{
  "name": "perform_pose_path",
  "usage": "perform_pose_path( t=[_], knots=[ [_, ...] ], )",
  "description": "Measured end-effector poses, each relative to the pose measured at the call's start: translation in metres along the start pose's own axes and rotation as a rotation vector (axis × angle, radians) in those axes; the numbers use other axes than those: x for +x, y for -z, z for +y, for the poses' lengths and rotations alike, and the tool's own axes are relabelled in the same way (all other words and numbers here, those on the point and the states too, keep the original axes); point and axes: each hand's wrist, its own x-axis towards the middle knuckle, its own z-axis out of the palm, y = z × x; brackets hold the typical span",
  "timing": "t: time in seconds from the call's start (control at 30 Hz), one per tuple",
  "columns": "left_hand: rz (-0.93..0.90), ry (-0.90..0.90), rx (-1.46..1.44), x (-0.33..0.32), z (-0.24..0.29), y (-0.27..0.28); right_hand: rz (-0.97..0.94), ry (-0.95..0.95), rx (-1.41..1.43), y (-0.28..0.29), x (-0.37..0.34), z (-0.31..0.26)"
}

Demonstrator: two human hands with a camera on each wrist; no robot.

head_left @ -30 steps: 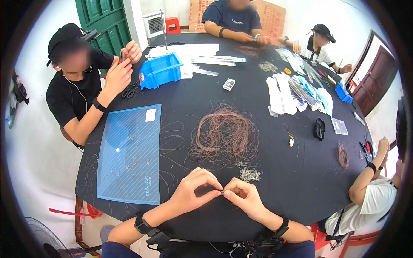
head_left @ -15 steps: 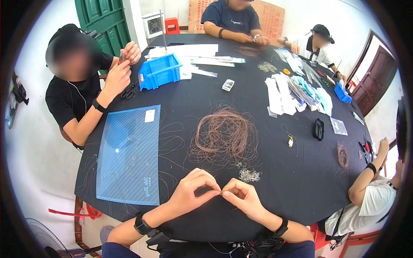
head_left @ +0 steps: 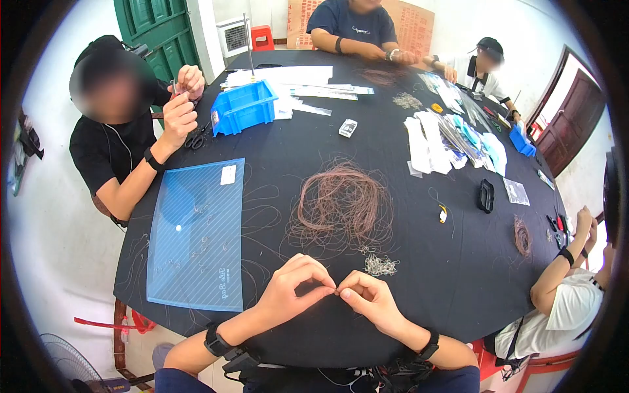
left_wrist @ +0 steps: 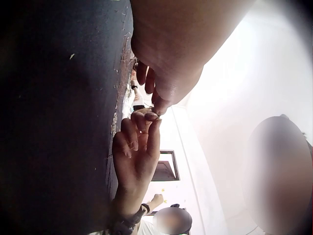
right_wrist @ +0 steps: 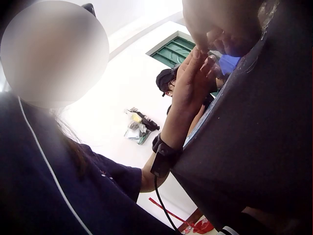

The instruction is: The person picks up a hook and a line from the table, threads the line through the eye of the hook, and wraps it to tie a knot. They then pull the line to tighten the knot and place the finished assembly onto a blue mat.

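In the head view my left hand (head_left: 293, 288) and right hand (head_left: 372, 300) meet fingertip to fingertip above the near part of the black table. Each pinches, between thumb and index finger, a tiny dark piece (head_left: 337, 292) mostly hidden by the fingertips; I cannot tell its kind. Just beyond the right hand lies a small heap of silvery metal hooks (head_left: 380, 265). A loose tangle of thin brown line (head_left: 342, 206) spreads farther out. Left of the left hand is a blue file bag (head_left: 164, 229), with small hooks and thin strands on it.
On the black tablecloth (head_left: 426, 281) stand a blue bin (head_left: 246, 108), a small white box (head_left: 348, 128), a black tray (head_left: 486, 196) and a yellow-tagged piece (head_left: 443, 215). White packets (head_left: 429, 144) lie farther right. Several other people sit around the table.
My two hands stay almost in place, fingertips still together, with only slight finger shifts. The person at the left lowers their hands a little.
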Motion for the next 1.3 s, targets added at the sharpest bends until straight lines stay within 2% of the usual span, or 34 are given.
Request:
perform_pose_path(
  t=[0.47, 0.67, 0.77, 1.17, 1.3],
  knots=[
    [0.021, 0.0, -0.013, -0.001, -0.001, 0.0, -0.012, 0.003, -0.003, 0.003, 0.001, 0.004],
    [0.127, 0.184, -0.21, -0.002, -0.009, -0.001, 0.013, 0.199, -0.124, 0.004, 0.004, 0.015],
    [0.218, 0.268, -0.415, -0.003, -0.017, -0.005, 0.014, 0.225, -0.157, 0.003, 0.004, 0.014],
    [0.261, 0.353, -0.587, -0.001, -0.013, 0.0, -0.189, 0.268, -0.369, -0.002, -0.001, -0.001],
    [0.258, 0.358, -0.635, -0.001, -0.011, -0.001, -0.261, 0.272, -0.359, -0.003, -0.002, -0.002]
  ],
)
